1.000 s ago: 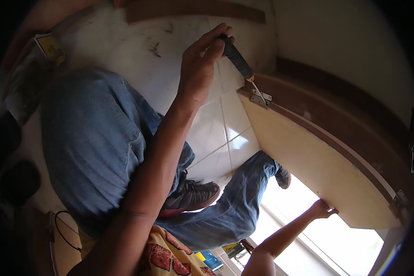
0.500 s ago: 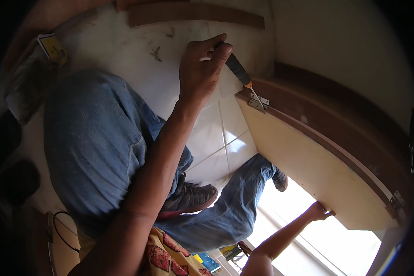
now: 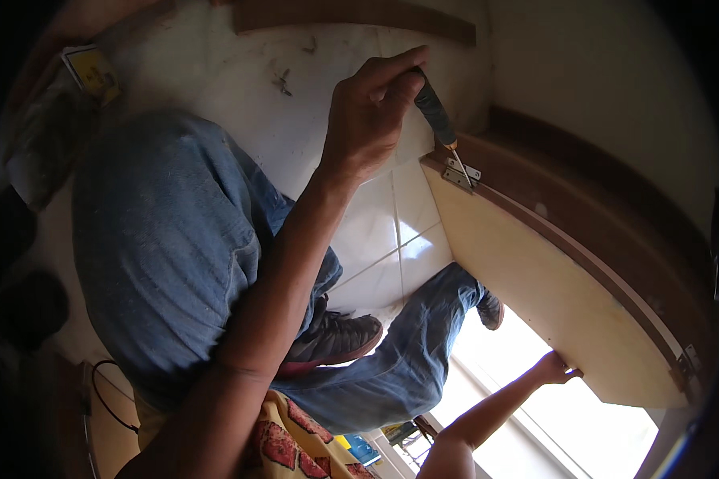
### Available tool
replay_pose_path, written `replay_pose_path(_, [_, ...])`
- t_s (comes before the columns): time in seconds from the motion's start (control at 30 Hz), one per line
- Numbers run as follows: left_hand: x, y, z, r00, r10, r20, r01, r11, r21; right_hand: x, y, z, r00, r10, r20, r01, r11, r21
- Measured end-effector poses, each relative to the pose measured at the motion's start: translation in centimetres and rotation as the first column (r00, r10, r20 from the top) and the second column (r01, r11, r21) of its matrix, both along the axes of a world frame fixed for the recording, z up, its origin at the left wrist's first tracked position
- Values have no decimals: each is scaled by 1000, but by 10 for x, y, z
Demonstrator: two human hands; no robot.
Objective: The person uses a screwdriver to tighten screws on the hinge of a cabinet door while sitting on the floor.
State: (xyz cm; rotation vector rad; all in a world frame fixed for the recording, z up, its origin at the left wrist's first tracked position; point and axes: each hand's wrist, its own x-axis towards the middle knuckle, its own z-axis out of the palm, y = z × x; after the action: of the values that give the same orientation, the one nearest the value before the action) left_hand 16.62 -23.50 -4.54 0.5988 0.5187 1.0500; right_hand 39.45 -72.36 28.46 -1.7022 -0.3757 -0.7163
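Observation:
My left hand (image 3: 366,120) is closed on a screwdriver (image 3: 434,108) with a dark handle and metal shaft. Its tip meets a metal hinge (image 3: 462,171) at the upper end of a pale wooden panel (image 3: 535,291) edged in brown. Down at the panel's lower edge, my right hand (image 3: 553,367) grips the board between thumb and fingers. A second hinge (image 3: 687,359) sits near the other end of that brown edge. The panel lies along a brown wooden member (image 3: 583,199) beside the wall.
Pale tiles (image 3: 359,231) lie beneath my jeans-clad legs (image 3: 160,223) and dark shoes. A wooden strip (image 3: 351,20) lies at the top; a yellow packet (image 3: 89,73) and dusty plastic are at upper left. A cable (image 3: 104,399) loops at lower left; bright light fills the lower right.
My left hand and the screwdriver handle have shifted a little to the right, with the tip still at the upper hinge. My right hand has barely moved on the panel edge.

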Motion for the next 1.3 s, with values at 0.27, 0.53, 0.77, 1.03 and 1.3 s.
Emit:
replay_pose_path(0.27, [-13, 8, -7, 922, 15, -388, -4, 1000, 29, -6, 47, -17, 982, 166, -90, -118, 912, 393])
replay_pose_path(0.53, [-2, 9, -7, 991, 46, 122, -33, 994, -104, -8, 45, -20, 993, 91, -79, -57, 933, 356])
replay_pose_path(0.77, [-7, 8, -12, 951, 44, -305, -89, 987, -136, -33, 43, -108, 853, 180, -490, -127, 982, 140])
replay_pose_path(1.03, [3, 4, -11, 998, 32, -50, -38, 993, -111, -15, 13, -157, 737, 219, -640, -212, 973, 90])
replay_pose_path(1.3, [1, 3, -9, 992, 9, -125, -26, 991, -130, -13, 23, -161, 791, 167, -588, -136, 986, 96])
